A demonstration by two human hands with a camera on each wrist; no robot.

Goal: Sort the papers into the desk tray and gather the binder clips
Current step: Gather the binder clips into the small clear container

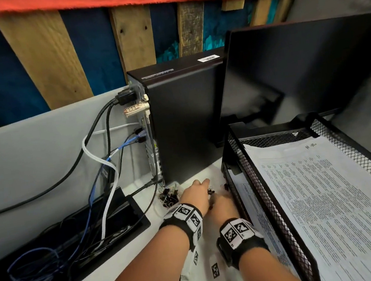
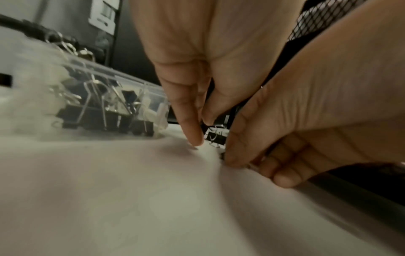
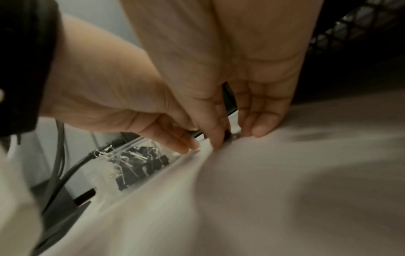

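Small black binder clips (image 1: pixel 210 191) lie on the white desk between my two hands. My left hand (image 1: pixel 199 186) reaches down with fairly straight fingers (image 2: pixel 191 124), their tips on the desk beside one clip (image 2: pixel 215 137). My right hand (image 1: pixel 221 202) is right of it, thumb and curled fingers (image 3: pixel 262 124) pinching a dark clip (image 3: pixel 228 134) at the desk surface. A clear plastic box (image 1: pixel 170 194) left of the hands holds several black clips (image 2: pixel 105 112). The black mesh desk tray (image 1: pixel 252 179) on the right carries printed papers (image 1: pixel 325 198) on top and more sheets (image 1: pixel 257 220) below.
A black computer tower (image 1: pixel 187 121) stands just behind the hands, a dark monitor (image 1: pixel 306 69) behind the tray. Cables (image 1: pixel 104 163) hang from the tower into a black cable box (image 1: pixel 59 242) on the left. A grey partition backs the desk.
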